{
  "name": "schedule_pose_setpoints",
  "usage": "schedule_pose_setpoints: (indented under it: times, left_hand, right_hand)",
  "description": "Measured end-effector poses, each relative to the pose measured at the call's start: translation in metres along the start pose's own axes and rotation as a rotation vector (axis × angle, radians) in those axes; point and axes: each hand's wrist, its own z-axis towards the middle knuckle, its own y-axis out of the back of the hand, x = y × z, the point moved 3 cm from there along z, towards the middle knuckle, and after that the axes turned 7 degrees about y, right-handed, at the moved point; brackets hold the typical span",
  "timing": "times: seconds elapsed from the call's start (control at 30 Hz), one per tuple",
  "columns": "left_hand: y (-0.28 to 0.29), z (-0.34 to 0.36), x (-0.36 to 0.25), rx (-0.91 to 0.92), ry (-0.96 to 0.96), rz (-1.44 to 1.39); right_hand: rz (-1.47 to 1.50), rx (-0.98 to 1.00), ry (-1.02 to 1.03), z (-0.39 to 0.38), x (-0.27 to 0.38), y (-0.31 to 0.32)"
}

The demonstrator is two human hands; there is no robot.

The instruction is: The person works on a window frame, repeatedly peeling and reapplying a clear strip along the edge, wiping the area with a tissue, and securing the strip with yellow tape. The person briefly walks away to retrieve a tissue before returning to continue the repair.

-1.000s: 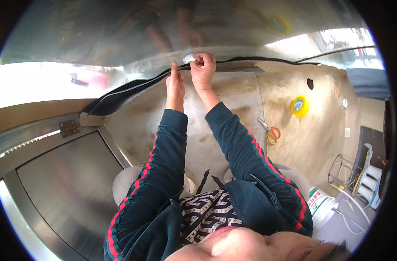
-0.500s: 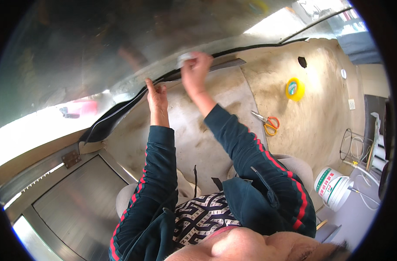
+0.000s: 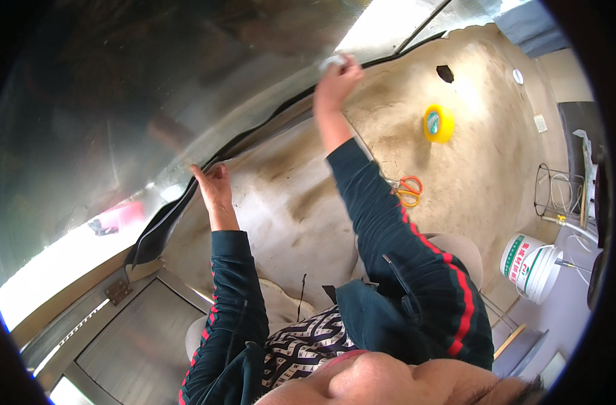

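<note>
A large glossy dark sheet slopes across the upper left, with a black flexible strip running along its lower edge. My left hand is at this edge, its thumb laid on the sheet's border and its other fingers curled at the black strip. Farther right and higher, my right hand is closed around a small white wad, perhaps cloth or paper, which touches the sheet just above the strip. Motion blurs that hand slightly.
On the stained pale surface stand a yellow tape roll and orange-handled scissors, partly behind my right sleeve. A dark hole lies beyond. At right are a white bucket and a wire rack; a metal panel is lower left.
My right hand has slid right and upward along the sheet's edge with the white wad. My left hand has shifted left and down along the strip. The whole view has turned somewhat.
</note>
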Motion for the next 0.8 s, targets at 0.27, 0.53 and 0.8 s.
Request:
schedule_pose_setpoints:
  times: [0.27, 0.53, 0.8]
  left_hand:
    - [-0.002, -0.005, 0.0, 0.018, 0.032, -0.033]
    - [-0.002, -0.01, -0.003, 0.038, 0.042, 0.007]
    - [-0.002, 0.0, 0.007, 0.016, 0.044, -0.062]
  right_hand:
    - [0.373, -0.056, -0.051, 0.091, -0.051, 0.016]
    - [0.333, -0.22, -0.128, 0.149, -0.067, 0.021]
    - [0.265, 0.061, 0.034, -0.099, 0.047, -0.031]
